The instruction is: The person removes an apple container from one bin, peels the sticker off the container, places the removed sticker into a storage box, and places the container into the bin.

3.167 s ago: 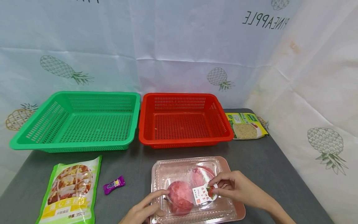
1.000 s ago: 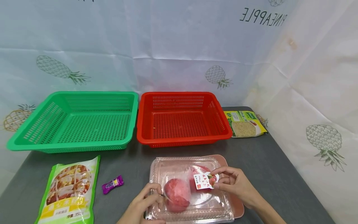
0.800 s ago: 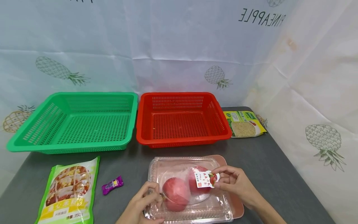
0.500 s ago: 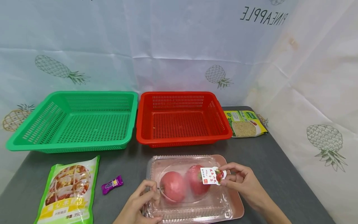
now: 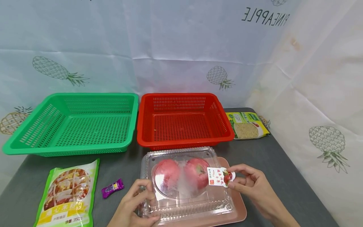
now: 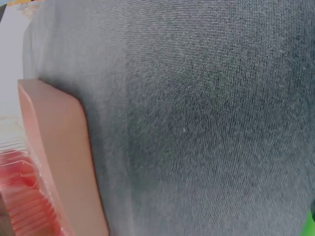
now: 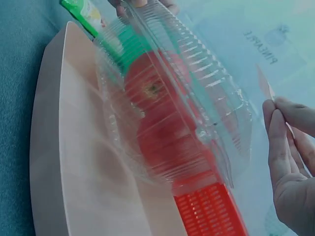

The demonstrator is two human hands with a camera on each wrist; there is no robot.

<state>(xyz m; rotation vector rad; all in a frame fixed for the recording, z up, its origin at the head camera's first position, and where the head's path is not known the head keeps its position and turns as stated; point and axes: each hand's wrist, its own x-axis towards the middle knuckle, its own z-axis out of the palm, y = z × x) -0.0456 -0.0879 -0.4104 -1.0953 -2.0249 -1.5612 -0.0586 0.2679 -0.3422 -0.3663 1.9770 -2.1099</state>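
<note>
My left hand (image 5: 133, 203) grips the left side of a clear plastic clamshell box (image 5: 195, 206). Two red apples (image 5: 167, 173) show through its lid, which is misted in the middle. In the right wrist view the box is tilted and raised over a pink, high-sided tray (image 7: 91, 147). Between thumb and forefinger, my right hand (image 5: 253, 186) pinches a small white label (image 5: 216, 176) printed with red characters and an apple picture. In the head view the label overlaps the lid's right side; the right wrist view shows it apart from the box.
A green basket (image 5: 68, 149) and a red basket (image 5: 184, 143) stand at the back. Leftward lie a green-edged food packet (image 5: 68, 192) and a purple-wrapped sweet (image 5: 112, 188). A yellow-green packet (image 5: 246, 126) lies beyond the red basket's right side. Printed cloth (image 5: 175, 37) hangs behind.
The clamshell box has risen and shifted away and to the left with my left hand, showing more of the pink tray. My right hand has carried the label rightward and up off the lid.
</note>
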